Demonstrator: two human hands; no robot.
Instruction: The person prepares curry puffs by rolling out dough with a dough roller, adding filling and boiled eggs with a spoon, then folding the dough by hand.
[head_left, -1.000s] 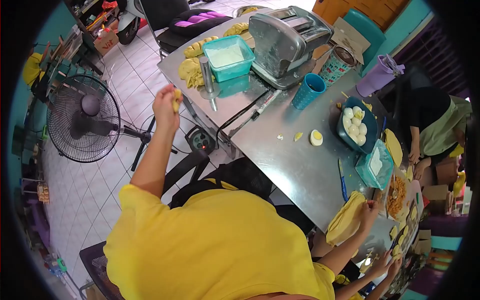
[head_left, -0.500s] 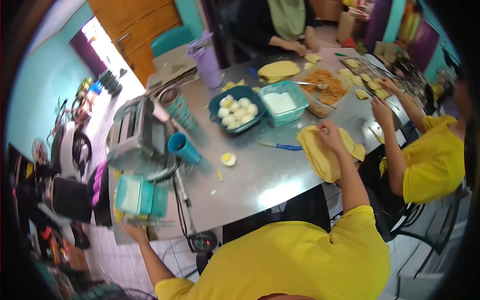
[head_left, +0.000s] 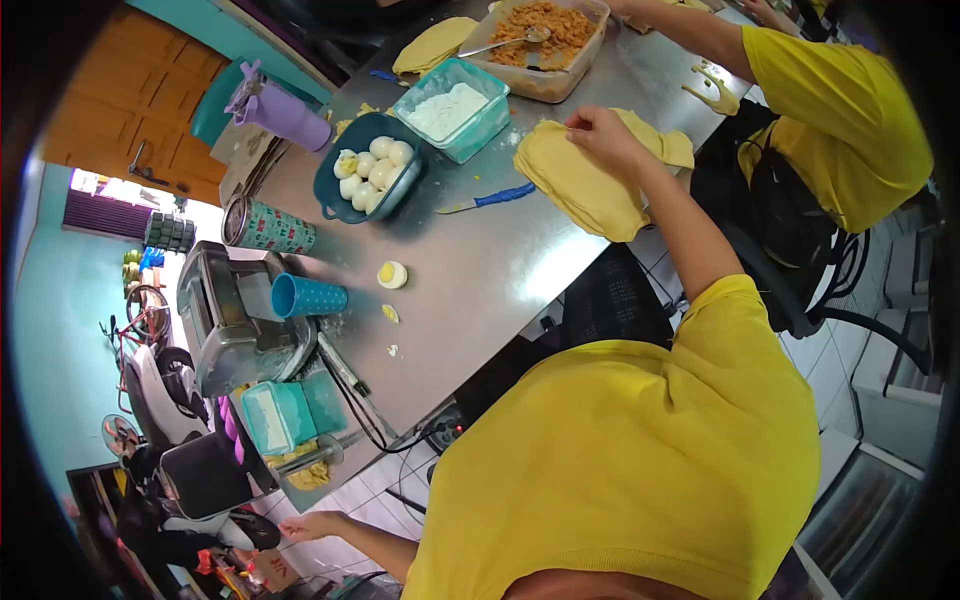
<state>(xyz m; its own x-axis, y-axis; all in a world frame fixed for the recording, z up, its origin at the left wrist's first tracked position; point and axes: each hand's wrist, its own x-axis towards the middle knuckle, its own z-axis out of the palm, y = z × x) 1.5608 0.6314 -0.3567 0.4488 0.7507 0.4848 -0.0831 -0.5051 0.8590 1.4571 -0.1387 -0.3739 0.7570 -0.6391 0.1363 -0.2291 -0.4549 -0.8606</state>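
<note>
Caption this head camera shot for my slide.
Right hand presses yellow dough sheet on steel table; left hand hangs below.

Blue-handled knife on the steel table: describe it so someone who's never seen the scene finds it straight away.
Start at the steel table and find the dark teal bowl of peeled eggs. Just right of that bowl, between it and the yellow dough sheet under the person's right hand, lies the knife, flat and untouched. It is the only thin utensil there, with a bright blue handle.
</note>
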